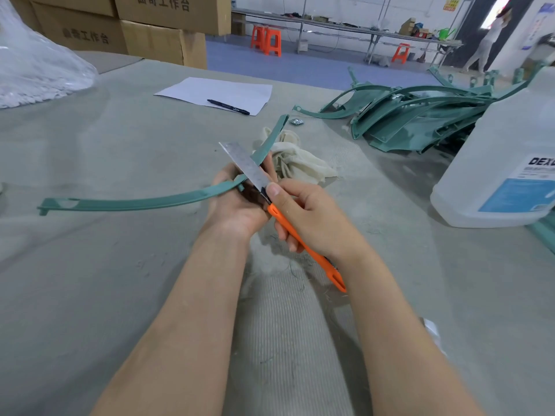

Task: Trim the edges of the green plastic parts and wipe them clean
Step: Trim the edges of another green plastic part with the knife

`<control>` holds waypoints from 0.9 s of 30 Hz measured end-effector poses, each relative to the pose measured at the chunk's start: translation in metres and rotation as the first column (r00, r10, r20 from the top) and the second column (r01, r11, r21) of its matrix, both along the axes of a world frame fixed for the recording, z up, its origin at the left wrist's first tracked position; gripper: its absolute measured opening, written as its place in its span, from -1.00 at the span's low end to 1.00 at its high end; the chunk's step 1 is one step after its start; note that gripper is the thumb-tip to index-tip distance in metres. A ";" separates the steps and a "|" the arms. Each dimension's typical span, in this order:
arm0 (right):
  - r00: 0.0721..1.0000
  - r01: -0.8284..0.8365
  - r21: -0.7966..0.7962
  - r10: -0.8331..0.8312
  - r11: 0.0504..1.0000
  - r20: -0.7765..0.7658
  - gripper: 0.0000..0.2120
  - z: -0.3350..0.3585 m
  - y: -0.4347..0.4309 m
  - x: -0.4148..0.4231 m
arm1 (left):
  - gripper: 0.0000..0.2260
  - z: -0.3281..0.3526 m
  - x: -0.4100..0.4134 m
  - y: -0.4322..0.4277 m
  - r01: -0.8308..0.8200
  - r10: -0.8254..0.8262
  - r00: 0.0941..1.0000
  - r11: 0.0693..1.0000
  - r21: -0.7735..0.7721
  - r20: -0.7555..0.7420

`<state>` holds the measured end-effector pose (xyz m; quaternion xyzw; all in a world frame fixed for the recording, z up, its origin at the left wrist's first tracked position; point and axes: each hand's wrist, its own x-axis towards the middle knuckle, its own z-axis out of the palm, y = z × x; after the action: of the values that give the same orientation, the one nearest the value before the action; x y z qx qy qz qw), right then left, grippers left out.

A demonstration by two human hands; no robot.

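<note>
**Head view.** We look down on a grey felt-covered work table. At its right edge stands a clear jug with a blue label. Behind and left of it lies a pile of green plastic parts. One curved green strip arcs across the table's middle. Its far end passes over a cream cloth. Farther back lies a white paper sheet.

The left hand holds the strip, fingers curled round it from beneath. The right hand wraps its fingers round the orange handle of a utility knife, thumb near the blade's base. We see the blade crossing the strip beside the left hand. A black pen rests on the sheet.
</note>
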<state>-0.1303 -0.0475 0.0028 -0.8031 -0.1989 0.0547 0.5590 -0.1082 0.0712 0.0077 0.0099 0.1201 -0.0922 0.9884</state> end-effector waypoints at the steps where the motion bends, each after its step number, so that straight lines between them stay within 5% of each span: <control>1: 1.000 -0.005 0.003 0.005 1.000 -0.003 -0.69 0.000 0.000 0.000 | -0.81 0.000 0.000 0.001 -0.002 0.002 1.000 1.000 -0.007 0.000; 7: 0.999 0.030 0.045 -0.030 0.999 0.018 -0.70 0.001 -0.003 0.001 | -0.91 0.000 0.001 0.000 -0.033 0.032 0.999 0.997 0.063 0.024; 10: 0.992 0.120 0.101 -0.123 0.988 0.024 -0.70 0.000 -0.008 0.006 | -0.76 0.000 0.005 0.002 -0.010 0.009 1.000 0.983 0.183 0.008; 15: 0.988 0.153 0.119 -0.156 0.981 0.015 -0.70 0.000 -0.009 0.008 | -0.84 0.001 0.003 0.004 0.035 -0.043 0.998 0.985 0.170 0.043; 27: 0.990 0.140 0.089 -0.141 0.986 0.011 -0.69 0.001 -0.008 0.005 | -0.64 -0.003 0.006 0.002 -0.025 0.026 1.000 0.989 0.148 -0.003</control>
<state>-0.1254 -0.0551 0.0040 -0.7902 -0.1488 -0.0005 0.5945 -0.1026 0.0734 0.0049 0.0814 0.1293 -0.0707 0.9857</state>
